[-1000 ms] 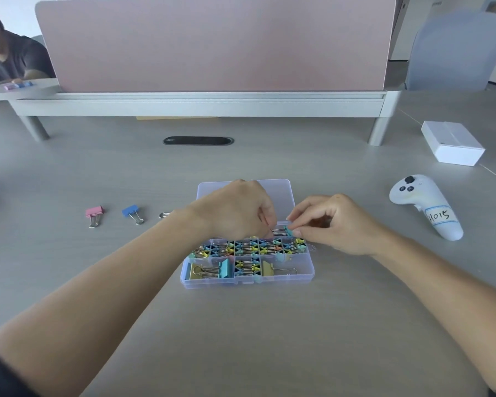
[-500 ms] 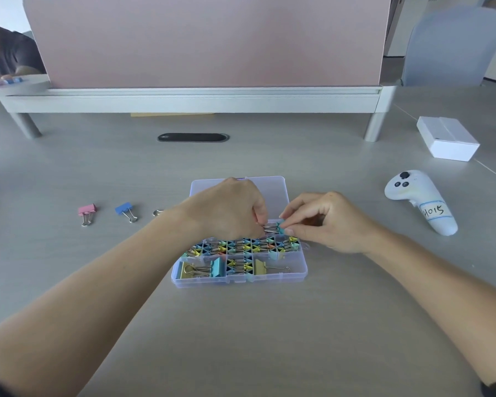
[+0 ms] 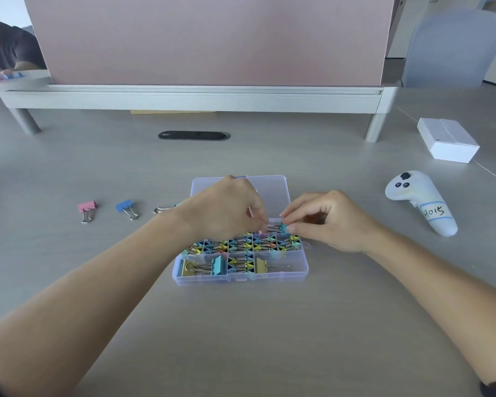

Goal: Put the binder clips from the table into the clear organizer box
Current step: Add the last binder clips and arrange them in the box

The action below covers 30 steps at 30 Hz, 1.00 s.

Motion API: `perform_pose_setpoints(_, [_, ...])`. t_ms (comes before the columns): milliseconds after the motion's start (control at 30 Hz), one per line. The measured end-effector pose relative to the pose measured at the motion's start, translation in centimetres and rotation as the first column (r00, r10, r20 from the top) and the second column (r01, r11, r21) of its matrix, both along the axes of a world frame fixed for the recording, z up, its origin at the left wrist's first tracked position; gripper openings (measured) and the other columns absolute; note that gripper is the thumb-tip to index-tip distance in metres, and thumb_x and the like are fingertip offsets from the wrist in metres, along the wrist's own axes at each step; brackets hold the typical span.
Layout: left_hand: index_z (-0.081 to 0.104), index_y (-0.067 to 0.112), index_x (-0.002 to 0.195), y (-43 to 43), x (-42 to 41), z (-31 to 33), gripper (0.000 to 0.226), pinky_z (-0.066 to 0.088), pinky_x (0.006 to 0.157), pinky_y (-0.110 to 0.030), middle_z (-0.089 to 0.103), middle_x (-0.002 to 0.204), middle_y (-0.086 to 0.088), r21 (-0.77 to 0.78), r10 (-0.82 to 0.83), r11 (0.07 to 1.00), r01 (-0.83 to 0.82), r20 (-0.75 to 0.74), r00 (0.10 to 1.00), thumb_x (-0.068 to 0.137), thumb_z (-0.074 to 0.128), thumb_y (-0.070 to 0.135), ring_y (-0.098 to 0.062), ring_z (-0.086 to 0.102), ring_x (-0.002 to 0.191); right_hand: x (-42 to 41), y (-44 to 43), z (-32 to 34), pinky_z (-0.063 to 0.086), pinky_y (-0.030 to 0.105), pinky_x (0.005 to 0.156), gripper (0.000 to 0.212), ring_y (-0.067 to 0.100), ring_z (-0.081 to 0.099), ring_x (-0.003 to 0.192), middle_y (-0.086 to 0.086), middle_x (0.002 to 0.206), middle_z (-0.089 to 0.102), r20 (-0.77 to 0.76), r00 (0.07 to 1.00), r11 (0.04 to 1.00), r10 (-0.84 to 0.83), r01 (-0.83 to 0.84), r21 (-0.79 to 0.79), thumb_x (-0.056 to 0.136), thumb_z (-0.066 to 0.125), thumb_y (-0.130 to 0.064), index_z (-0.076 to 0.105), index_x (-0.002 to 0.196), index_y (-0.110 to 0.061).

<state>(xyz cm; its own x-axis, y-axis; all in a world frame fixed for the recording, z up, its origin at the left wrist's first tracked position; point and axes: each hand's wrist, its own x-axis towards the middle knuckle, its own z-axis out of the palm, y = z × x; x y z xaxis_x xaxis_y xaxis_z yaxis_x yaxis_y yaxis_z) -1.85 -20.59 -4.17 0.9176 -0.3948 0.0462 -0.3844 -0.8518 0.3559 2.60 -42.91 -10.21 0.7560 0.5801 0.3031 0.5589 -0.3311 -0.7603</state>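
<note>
The clear organizer box lies open at the table's middle, its compartments packed with several coloured binder clips. My right hand pinches a teal binder clip over the box's back right compartment. My left hand hovers over the back of the box, fingertips at that clip's wire handles; whether it grips them is hidden. On the table to the left lie a pink binder clip, a blue binder clip and a third clip partly hidden behind my left wrist.
A white controller labelled H015 lies at the right, with a white cardboard box behind it. A pink divider panel on a grey rail closes off the back. A person sits beyond it at far left.
Both hands stay at the back right compartment with the teal clip; only small finger movements show. The camera shifted slightly.
</note>
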Motion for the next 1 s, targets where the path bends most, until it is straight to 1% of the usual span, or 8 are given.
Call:
perform_pose_setpoints(133, [0.077,0.029,0.086,0.1,0.0,-0.1,0.008,0.047,0.081,-0.020,0.069,0.088,0.014,-0.003,-0.059,0.998,0.059,0.056,0.997,0.085,0.069,0.029,0.000,0.060,0.077,0.0,-0.1,0.0,0.051,0.044,0.067,0.012,0.032,0.065,0.077,-0.013,0.097,0.071,0.004,1.000,1.000,-0.006,0.006,0.015,0.078,0.077,-0.012,0.078,0.087,-0.020])
perform_pose_setpoints(267, [0.078,0.022,0.088,0.7,-0.4,-0.9,0.009,0.046,0.078,-0.018,0.069,0.091,0.011,-0.019,-0.195,0.980,0.199,0.114,0.974,0.087,0.068,0.023,-0.003,0.058,0.081,-0.1,0.0,0.0,0.052,0.045,0.071,0.008,0.031,0.066,0.079,-0.011,0.097,0.071,0.003,1.000,1.000,-0.010,0.010,-0.001,0.079,0.077,-0.013,0.078,0.086,-0.017])
perform_pose_setpoints(367, [0.077,0.018,0.090,1.1,-0.8,-1.8,0.012,0.048,0.079,-0.022,0.071,0.093,0.009,-0.025,-0.268,0.960,0.278,0.199,0.943,0.089,0.065,0.018,-0.002,0.060,0.085,-0.1,-0.1,0.1,0.053,0.045,0.074,0.007,0.028,0.067,0.081,-0.010,0.096,0.071,0.002,1.000,1.000,-0.018,0.018,-0.012,0.078,0.077,-0.013,0.079,0.086,-0.014])
perform_pose_setpoints(533, [0.076,0.011,0.088,1.5,-1.5,-2.5,0.028,0.044,0.078,-0.027,0.071,0.091,0.004,0.008,-0.299,0.951,0.308,0.263,0.917,0.090,0.052,0.026,-0.008,0.056,0.087,-0.1,-0.1,0.1,0.054,0.043,0.076,0.008,0.026,0.067,0.082,-0.014,0.097,0.070,-0.019,1.000,0.999,-0.020,0.019,-0.035,0.079,0.077,-0.015,0.078,0.085,-0.020])
perform_pose_setpoints(633, [0.077,0.014,0.094,1.7,-1.6,-2.6,0.026,0.042,0.081,-0.024,0.071,0.097,0.004,-0.007,-0.315,0.944,0.330,0.277,0.908,0.090,0.053,0.024,-0.006,0.055,0.091,-0.2,-0.1,0.2,0.054,0.042,0.076,0.008,0.024,0.067,0.082,-0.014,0.096,0.070,-0.022,0.999,0.999,-0.026,0.025,-0.036,0.078,0.077,-0.016,0.078,0.085,-0.020])
perform_pose_setpoints(733, [0.077,0.014,0.094,1.8,-1.4,-2.5,0.023,0.042,0.082,-0.022,0.071,0.100,0.006,-0.014,-0.327,0.939,0.344,0.279,0.903,0.090,0.056,0.023,-0.003,0.054,0.094,-0.3,0.0,0.3,0.053,0.042,0.075,0.007,0.026,0.067,0.081,-0.014,0.096,0.070,-0.015,0.999,0.999,-0.032,0.031,-0.035,0.078,0.077,-0.016,0.078,0.085,-0.018])
perform_pose_setpoints(867, [0.076,0.013,0.097,2.9,-1.0,-1.8,0.017,0.046,0.084,-0.020,0.071,0.101,0.005,-0.046,-0.276,0.951,0.304,0.310,0.910,0.089,0.063,0.021,-0.003,0.059,0.093,-0.4,0.1,0.3,0.053,0.044,0.072,0.008,0.030,0.066,0.080,-0.011,0.096,0.071,-0.018,0.999,0.999,-0.029,0.029,-0.016,0.078,0.078,-0.015,0.078,0.086,-0.019])
perform_pose_setpoints(1000, [0.073,0.017,0.107,5.7,-0.4,-0.4,0.019,0.051,0.079,-0.026,0.070,0.101,0.005,-0.072,-0.111,0.987,0.147,0.371,0.922,0.090,0.065,0.019,-0.005,0.062,0.083,-0.5,0.1,0.4,0.051,0.041,0.071,0.012,0.025,0.065,0.080,-0.010,0.096,0.071,-0.002,1.000,1.000,-0.021,0.021,0.005,0.080,0.076,-0.017,0.077,0.087,-0.026])
